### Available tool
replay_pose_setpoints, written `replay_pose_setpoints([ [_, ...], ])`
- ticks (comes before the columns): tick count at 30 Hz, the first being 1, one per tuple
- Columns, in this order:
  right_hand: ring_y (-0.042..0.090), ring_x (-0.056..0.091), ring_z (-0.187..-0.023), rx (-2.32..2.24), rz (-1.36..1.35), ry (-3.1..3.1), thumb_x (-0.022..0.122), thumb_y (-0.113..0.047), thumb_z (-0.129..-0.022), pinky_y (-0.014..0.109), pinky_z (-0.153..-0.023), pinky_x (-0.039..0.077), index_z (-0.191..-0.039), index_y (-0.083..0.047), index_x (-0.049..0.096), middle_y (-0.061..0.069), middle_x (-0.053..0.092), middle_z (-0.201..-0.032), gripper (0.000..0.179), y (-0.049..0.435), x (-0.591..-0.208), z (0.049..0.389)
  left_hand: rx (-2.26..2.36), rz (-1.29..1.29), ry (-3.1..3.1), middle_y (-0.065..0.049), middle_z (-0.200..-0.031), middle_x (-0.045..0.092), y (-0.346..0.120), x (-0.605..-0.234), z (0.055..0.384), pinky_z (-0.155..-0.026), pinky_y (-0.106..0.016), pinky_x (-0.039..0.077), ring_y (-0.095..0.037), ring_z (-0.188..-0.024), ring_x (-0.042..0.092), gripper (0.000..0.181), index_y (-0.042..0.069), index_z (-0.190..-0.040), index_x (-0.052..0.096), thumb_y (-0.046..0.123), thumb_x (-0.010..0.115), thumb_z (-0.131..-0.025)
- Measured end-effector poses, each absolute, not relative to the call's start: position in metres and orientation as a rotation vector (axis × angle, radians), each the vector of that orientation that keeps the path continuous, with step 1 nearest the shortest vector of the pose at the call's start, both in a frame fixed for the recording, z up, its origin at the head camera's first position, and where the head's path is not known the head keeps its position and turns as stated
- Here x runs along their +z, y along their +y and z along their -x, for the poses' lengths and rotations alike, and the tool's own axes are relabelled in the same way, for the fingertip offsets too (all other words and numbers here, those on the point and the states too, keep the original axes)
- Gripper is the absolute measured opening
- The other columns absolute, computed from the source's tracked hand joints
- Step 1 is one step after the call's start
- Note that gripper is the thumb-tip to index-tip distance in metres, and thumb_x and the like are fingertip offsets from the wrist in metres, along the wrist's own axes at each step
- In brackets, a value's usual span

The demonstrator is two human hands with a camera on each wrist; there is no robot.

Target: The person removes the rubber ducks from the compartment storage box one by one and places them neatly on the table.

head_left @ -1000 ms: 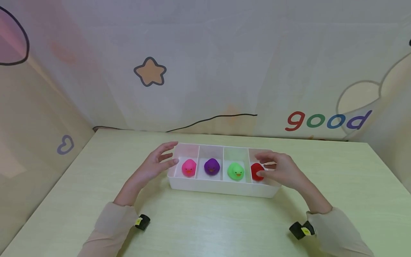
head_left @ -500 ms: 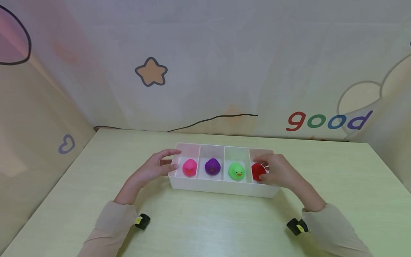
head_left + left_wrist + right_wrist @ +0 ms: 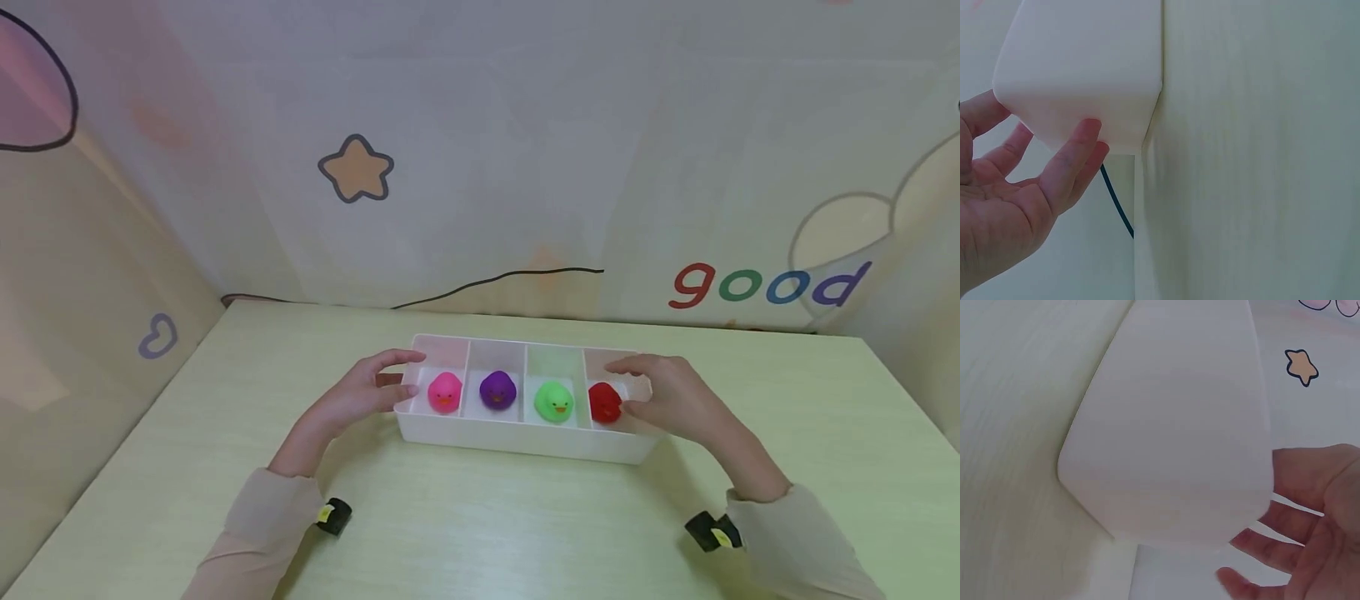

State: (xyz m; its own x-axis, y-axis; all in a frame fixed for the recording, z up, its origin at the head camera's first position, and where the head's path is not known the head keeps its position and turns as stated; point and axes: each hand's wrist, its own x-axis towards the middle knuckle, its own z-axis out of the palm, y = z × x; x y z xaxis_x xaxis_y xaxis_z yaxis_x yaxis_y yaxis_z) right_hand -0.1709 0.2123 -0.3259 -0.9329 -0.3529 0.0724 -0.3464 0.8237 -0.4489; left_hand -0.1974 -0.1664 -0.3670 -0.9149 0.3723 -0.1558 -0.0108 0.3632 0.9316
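A white divided box stands on the table with four compartments' worth of toy ducks: a pink duck, a purple duck, a green duck and a red duck, left to right. My left hand holds the box's left end, thumb and index finger over the rim; in the left wrist view other fingertips touch the outer wall. Over the right end, my right hand has its thumb and fingers spread. Its thumb tip overlaps the red duck's edge in the head view.
The pale wooden table runs back to a printed cloth backdrop with a star and the word "good". A dark wrist camera sits by the left sleeve, and another camera by the right.
My left hand's index finger has come down onto the box's left end. My right hand closed in near the red duck, then drew back rightward with its fingers spreading.
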Motion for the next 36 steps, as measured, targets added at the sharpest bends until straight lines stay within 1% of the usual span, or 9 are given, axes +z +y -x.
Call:
replay_pose_setpoints([
  [1, 0.037, 0.054, -0.099, -0.730, 0.571, 2.974, 0.072, -0.002, -0.072, 0.045, -0.076, 0.050, -0.114, 0.000, 0.061, 0.018, 0.062, -0.109, 0.043, 0.214, -0.326, 0.171, 1.571, -0.318, 2.290, -0.014, -0.140, 0.033, -0.167, -0.367, 0.198, -0.088, -0.045, 0.046, -0.038, -0.125, 0.037, 0.049, 0.010, -0.133, 0.043, 0.015, 0.060, -0.087],
  [4, 0.036, 0.053, -0.099, -0.761, 0.550, 2.914, 0.073, -0.004, -0.072, 0.039, -0.071, 0.052, -0.113, -0.001, 0.062, 0.016, 0.062, -0.107, 0.042, 0.215, -0.331, 0.172, 1.576, -0.316, 2.286, -0.014, -0.140, 0.034, -0.167, -0.368, 0.198, -0.088, -0.043, 0.047, -0.038, -0.124, 0.038, 0.049, 0.009, -0.133, 0.043, 0.014, 0.060, -0.087],
  [8, 0.031, 0.053, -0.095, -0.783, 0.566, 2.880, 0.074, -0.005, -0.072, 0.032, -0.066, 0.052, -0.108, -0.002, 0.064, 0.013, 0.062, -0.102, 0.038, 0.213, -0.340, 0.175, 1.585, -0.307, 2.277, -0.014, -0.140, 0.034, -0.166, -0.369, 0.199, -0.087, -0.042, 0.047, -0.038, -0.124, 0.038, 0.050, 0.010, -0.133, 0.043, 0.015, 0.061, -0.087],
  [12, 0.027, 0.054, -0.089, -0.727, 0.613, 2.884, 0.074, -0.003, -0.071, 0.031, -0.066, 0.052, -0.102, -0.002, 0.065, 0.010, 0.063, -0.096, 0.032, 0.208, -0.343, 0.179, 1.598, -0.307, 2.267, -0.014, -0.139, 0.034, -0.166, -0.370, 0.199, -0.087, -0.042, 0.047, -0.037, -0.124, 0.038, 0.050, 0.010, -0.133, 0.044, 0.015, 0.061, -0.086],
  [24, 0.021, 0.054, -0.079, -0.630, 0.603, 2.930, 0.075, -0.003, -0.070, 0.031, -0.065, 0.051, -0.097, 0.001, 0.067, 0.008, 0.064, -0.087, 0.029, 0.201, -0.347, 0.181, 1.596, -0.316, 2.269, -0.014, -0.139, 0.035, -0.166, -0.371, 0.199, -0.087, -0.044, 0.047, -0.037, -0.124, 0.039, 0.049, 0.010, -0.132, 0.044, 0.015, 0.062, -0.086],
  [32, 0.020, 0.056, -0.079, -0.744, 0.586, 2.959, 0.073, -0.005, -0.072, 0.026, -0.060, 0.050, -0.101, -0.002, 0.066, 0.007, 0.064, -0.089, 0.030, 0.204, -0.345, 0.176, 1.604, -0.302, 2.263, -0.015, -0.139, 0.035, -0.165, -0.370, 0.199, -0.086, -0.043, 0.048, -0.037, -0.123, 0.039, 0.049, 0.010, -0.132, 0.044, 0.013, 0.062, -0.086],
  [36, 0.022, 0.057, -0.081, -0.808, 0.584, 2.969, 0.073, -0.005, -0.072, 0.026, -0.060, 0.050, -0.103, -0.001, 0.066, 0.008, 0.065, -0.090, 0.032, 0.208, -0.342, 0.174, 1.594, -0.270, 2.272, -0.015, -0.138, 0.037, -0.165, -0.370, 0.199, -0.086, -0.042, 0.048, -0.037, -0.123, 0.040, 0.049, 0.010, -0.132, 0.045, 0.014, 0.062, -0.086],
])
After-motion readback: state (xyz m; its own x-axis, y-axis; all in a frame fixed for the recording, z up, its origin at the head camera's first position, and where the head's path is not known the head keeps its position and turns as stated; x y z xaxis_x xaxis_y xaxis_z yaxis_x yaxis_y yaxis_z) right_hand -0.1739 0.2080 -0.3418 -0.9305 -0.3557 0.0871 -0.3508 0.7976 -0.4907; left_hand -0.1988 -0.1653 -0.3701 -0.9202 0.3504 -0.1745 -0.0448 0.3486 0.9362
